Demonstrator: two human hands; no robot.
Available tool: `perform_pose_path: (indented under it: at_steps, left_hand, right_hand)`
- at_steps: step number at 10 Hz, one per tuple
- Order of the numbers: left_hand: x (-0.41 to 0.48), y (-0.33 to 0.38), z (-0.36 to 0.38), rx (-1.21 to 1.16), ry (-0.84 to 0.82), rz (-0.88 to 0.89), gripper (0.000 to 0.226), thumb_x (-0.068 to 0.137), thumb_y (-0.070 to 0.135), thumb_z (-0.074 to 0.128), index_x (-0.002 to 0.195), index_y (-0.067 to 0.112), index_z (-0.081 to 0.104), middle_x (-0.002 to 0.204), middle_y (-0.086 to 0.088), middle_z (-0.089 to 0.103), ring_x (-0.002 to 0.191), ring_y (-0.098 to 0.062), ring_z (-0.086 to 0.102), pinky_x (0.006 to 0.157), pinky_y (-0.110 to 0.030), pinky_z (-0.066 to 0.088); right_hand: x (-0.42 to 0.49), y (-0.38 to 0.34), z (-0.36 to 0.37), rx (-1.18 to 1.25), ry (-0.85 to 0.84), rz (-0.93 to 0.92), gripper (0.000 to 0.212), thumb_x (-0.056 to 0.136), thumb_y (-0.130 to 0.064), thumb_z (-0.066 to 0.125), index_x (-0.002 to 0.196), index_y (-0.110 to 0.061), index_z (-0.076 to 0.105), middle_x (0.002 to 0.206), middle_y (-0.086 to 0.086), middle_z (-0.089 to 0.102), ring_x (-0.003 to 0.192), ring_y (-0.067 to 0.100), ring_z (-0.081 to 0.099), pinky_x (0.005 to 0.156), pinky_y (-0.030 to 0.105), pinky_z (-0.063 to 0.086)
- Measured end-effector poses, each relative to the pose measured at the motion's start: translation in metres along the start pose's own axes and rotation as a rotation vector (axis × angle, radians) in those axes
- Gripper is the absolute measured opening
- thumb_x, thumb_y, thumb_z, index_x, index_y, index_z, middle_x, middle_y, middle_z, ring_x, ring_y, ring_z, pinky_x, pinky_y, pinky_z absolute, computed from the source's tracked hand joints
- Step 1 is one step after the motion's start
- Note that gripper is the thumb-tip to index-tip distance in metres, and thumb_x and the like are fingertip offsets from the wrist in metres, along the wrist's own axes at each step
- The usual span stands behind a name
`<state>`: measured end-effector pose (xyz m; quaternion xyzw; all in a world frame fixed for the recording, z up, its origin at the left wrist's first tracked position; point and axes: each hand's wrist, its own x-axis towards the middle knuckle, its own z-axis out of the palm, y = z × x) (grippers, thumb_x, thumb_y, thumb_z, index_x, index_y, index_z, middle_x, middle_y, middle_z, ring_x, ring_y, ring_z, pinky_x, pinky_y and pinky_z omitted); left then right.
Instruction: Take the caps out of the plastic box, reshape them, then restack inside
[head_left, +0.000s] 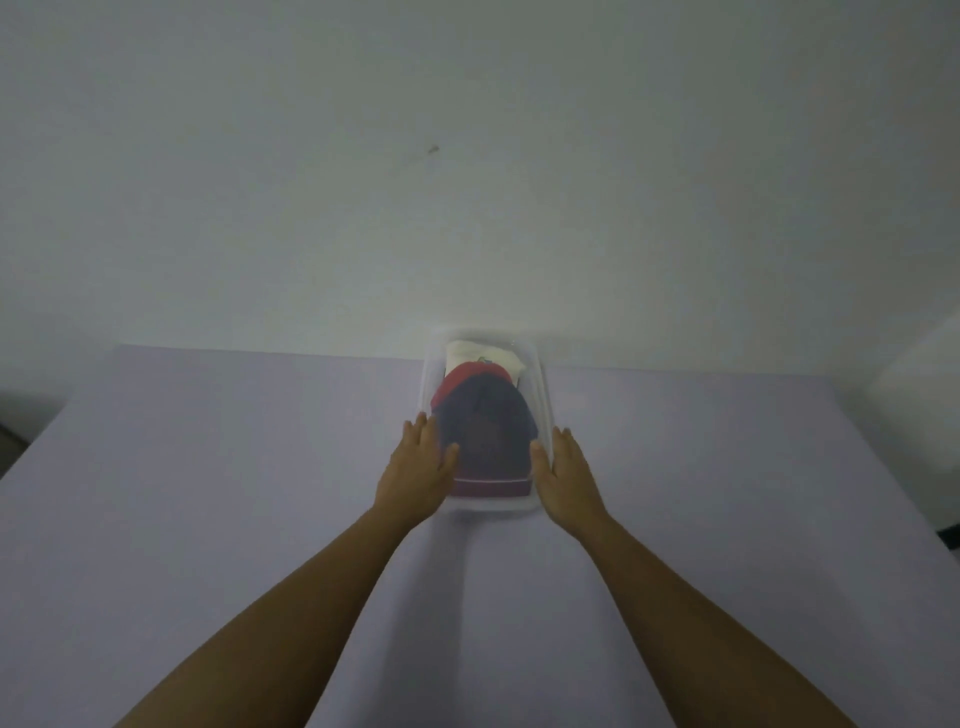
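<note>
Straight-fingered left hand (415, 467) and right hand (569, 474) press the box (491, 505) sides, thumbs over rim; caps (485, 431) inside blurred

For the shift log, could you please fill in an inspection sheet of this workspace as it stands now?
Surface: lavender table, plain.
Job's things: clear plastic box at the table's far edge, holding a navy cap in front, a red cap behind it and a white cap at the back.
Clutter: nothing seen.
Grippers: left hand and right hand flat against the box's sides, fingers straight.
Cables: nothing seen.
Surroundings: pale wall with a small dark mark; dim corners unclear.
</note>
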<state>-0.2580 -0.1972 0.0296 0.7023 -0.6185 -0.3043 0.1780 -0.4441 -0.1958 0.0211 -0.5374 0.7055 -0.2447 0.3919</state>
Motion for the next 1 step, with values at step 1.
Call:
perform_pose_path:
  at_steps: [1]
  left_hand:
    - [-0.0041,0.0071,-0.0091,0.093,-0.035,0.085,0.06,0.101,0.04,0.024,0.151,0.009,0.01,0.161,-0.009,0.007,0.148,-0.027,0.004,0.118,-0.043,0.013]
  right_hand:
    - [-0.012,-0.0105,-0.0014,0.065,0.067,-0.052,0.061,0.1,-0.042,0.024,0.149,-0.008,0.011,0.159,0.008,0.01,0.147,0.021,0.009,0.118,0.037,0.007]
